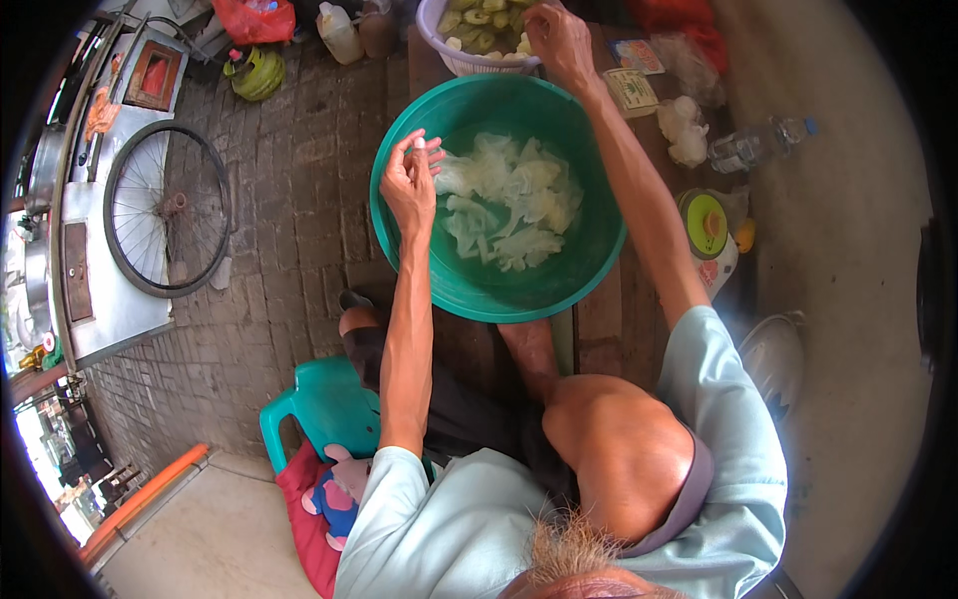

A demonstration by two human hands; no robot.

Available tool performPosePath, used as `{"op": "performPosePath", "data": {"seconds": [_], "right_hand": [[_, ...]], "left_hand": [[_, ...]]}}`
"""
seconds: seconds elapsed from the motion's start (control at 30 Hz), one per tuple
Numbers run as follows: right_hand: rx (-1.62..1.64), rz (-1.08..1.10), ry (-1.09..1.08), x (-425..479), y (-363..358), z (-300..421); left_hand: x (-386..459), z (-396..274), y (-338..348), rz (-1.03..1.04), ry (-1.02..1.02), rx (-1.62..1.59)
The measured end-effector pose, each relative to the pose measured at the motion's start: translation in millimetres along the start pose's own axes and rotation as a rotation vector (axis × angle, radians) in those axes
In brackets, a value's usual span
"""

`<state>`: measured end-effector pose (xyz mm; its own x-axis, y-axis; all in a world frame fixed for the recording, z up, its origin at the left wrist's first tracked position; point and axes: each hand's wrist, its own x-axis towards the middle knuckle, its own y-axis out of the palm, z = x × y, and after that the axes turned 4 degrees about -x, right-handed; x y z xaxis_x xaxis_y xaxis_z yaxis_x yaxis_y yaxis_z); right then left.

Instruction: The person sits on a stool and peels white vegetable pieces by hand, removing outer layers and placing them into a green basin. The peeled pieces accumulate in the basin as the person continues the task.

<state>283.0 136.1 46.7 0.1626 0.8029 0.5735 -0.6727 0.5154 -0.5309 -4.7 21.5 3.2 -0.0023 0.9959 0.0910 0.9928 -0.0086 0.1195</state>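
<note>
A large green plastic basin [498,288] stands in front of me with crumpled, translucent whitish pieces [524,180], which look like thin plastic, lying at its bottom. Over the basin's left rim is my left hand [410,176], fingers loosely bent and apart, with nothing visible in it. The thumb tip looks white. Beyond the basin a lavender plastic basket [479,66] holds several pale green pieces of food [479,26]. My right hand [561,41] is at the basket's right edge, fingers bent together; whether they pinch anything is hidden.
On the bench at right lie small printed packets [631,90], a white plastic bag [682,131], a clear water bottle [756,144] and a green-lidded container [705,223]. To the left are a cart wheel [168,210], a green gas cylinder [256,73] and a green plastic chair [337,404] with a plush toy [337,498].
</note>
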Motion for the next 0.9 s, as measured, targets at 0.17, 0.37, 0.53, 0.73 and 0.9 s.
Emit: {"op": "performPosePath", "data": {"seconds": [0.17, 0.37, 0.53, 0.73, 0.9], "right_hand": [[-0.169, 0.621, -0.158, -81, -1, 33], [-0.757, 0.938, -0.099, -182, 10, 52], [-0.281, 1.076, 0.024, -173, 0, 37], [0.263, 0.998, 0.368, -141, -28, 71], [0.355, 0.847, 0.524, -137, -29, 81]], "left_hand": [[-1, 9, 1, 0.097, -0.026, 0.198], [-8, 23, 2, 0.405, -0.019, 0.521], [-13, 33, 2, 0.701, 0.019, 0.468], [-8, 24, 6, 0.793, -0.212, 0.359], [-9, 12, 8, 0.669, -0.218, 0.210]]}}
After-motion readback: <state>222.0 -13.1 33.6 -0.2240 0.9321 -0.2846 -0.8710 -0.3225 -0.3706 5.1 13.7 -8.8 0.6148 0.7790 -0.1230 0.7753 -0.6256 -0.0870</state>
